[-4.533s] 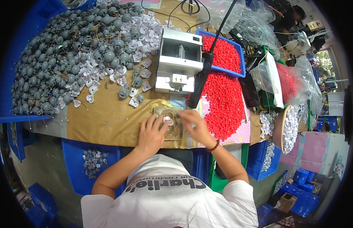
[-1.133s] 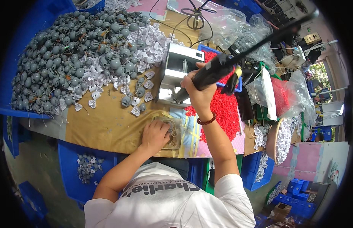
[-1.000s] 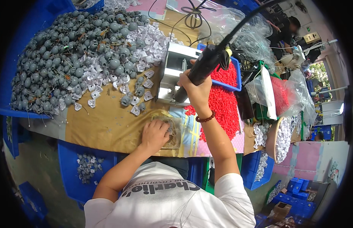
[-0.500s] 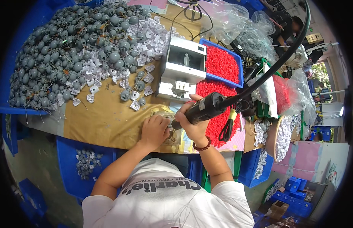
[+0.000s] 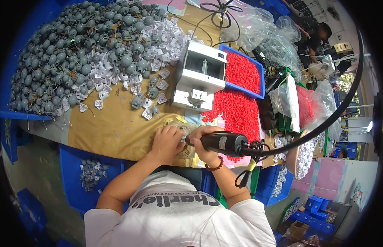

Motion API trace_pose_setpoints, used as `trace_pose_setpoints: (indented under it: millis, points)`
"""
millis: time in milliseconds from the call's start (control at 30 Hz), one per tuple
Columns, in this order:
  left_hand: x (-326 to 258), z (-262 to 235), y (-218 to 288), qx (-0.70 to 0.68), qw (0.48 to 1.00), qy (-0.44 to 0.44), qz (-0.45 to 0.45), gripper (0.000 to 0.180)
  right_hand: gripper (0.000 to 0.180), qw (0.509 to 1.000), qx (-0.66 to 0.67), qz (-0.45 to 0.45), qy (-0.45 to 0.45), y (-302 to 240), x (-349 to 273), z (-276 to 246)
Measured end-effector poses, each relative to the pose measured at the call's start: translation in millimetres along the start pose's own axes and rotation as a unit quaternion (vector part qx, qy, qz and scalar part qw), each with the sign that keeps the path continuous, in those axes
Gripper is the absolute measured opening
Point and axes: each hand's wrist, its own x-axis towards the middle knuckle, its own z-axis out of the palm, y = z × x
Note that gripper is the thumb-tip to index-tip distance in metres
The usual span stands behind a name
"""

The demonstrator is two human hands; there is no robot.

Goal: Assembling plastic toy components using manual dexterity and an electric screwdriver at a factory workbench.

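Note:
My right hand point(image 5: 206, 142) is wrapped around a black electric screwdriver point(image 5: 224, 143), which lies nearly level. Its tip end points left, close to my left fingers, and a thick black cable leaves its right end. My left hand point(image 5: 166, 142) rests with bent fingers on a small, flat, clear-yellowish fixture point(image 5: 187, 153) at the table's near edge. By those fingertips is a small pale part point(image 5: 185, 131), mostly covered, and what exactly the fingers pinch is hidden. Just beyond my hands stands a white box-shaped machine point(image 5: 199, 74) with an open top window.
A large heap of grey rounded parts with wires point(image 5: 55, 61) covers the left, with white plastic pieces point(image 5: 166, 41) beside it. Small red pieces point(image 5: 237, 111) lie loose and in a blue tray point(image 5: 261, 88). A tub of white parts point(image 5: 293, 158) stands right. Blue bins point(image 5: 72, 181) sit below.
My right hand has tipped the screwdriver from slanting up and away to nearly level, its cable end swinging down toward me. The left hand stays in place.

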Motion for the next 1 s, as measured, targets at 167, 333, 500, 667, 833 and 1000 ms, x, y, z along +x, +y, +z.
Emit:
trace_pose_setpoints:
  millis: [167, 333, 500, 667, 833, 1000]
  points:
    - [-1.4, 2.1, -0.2, 0.012, 1.0, -0.009, 0.002, 0.047, 0.048, 1.0, -0.019, -0.006, -0.021, 0.8, -0.9, 0.2]
    - [-2.9, 2.7, 1.1, 0.014, 1.0, -0.005, 0.004, 0.045, 0.048, 0.999, 0.005, 0.041, -0.001, 5.8, -6.4, 0.7]
    - [-2.2, 2.8, 3.6, 0.013, 1.0, -0.009, -0.021, 0.04, 0.035, 0.985, -0.027, 0.142, 0.093, 0.8, 7.5, -10.0]
    - [-0.1, 3.6, 10.3, -0.02, 0.997, 0.034, -0.061, 0.04, 0.021, 0.937, -0.053, 0.176, 0.297, 5.3, 39.2, -54.2]
    - [-8.1, 10.6, 0.9, -0.017, 0.999, 0.041, -0.028, 0.037, 0.04, 0.917, -0.179, 0.128, 0.332, 37.0, 3.0, -79.9]
    - [-13.1, 13.6, 0.0, -0.04, 0.997, 0.058, -0.009, 0.035, 0.029, 0.941, -0.274, 0.17, 0.104, 32.0, -39.8, -33.1]
